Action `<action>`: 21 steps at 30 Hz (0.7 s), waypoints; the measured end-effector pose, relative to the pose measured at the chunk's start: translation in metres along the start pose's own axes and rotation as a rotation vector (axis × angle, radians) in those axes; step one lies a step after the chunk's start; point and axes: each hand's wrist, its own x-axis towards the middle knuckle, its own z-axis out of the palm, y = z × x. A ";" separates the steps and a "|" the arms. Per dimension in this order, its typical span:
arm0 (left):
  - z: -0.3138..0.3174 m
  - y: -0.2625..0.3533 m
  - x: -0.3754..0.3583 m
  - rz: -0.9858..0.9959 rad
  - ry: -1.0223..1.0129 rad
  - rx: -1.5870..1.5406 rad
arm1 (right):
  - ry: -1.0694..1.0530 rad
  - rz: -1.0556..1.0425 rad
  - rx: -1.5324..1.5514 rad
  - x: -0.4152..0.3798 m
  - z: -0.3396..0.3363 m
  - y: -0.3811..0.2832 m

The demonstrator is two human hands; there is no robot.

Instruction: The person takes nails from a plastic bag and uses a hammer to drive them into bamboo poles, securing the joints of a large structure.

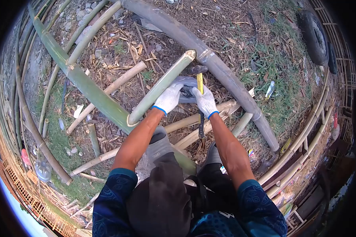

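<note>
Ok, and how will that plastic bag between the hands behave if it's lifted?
Probably floppy: the plastic bag is thin, creased, see-through film. It will likely sag where the dark contents are bunched. Those may also shift as it moves, since the film looks too soft to brace them.

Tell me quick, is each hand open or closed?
Left hand: looks closed, holding the plastic bag.
Right hand: looks closed around the yellow-handled tool.
</note>
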 end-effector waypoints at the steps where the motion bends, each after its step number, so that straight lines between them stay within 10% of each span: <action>1: 0.003 0.003 0.005 -0.046 -0.018 0.000 | 0.023 -0.027 0.040 0.001 -0.001 0.001; 14: 0.077 0.002 0.054 -0.379 0.093 0.234 | 0.154 -0.161 -0.231 -0.004 -0.002 0.034; 17: 0.076 0.013 0.062 -0.471 0.188 0.139 | -0.003 0.074 -0.108 -0.017 -0.016 0.012; 21: 0.071 0.011 0.052 -0.296 0.131 0.277 | -0.026 0.120 0.009 -0.038 -0.023 -0.005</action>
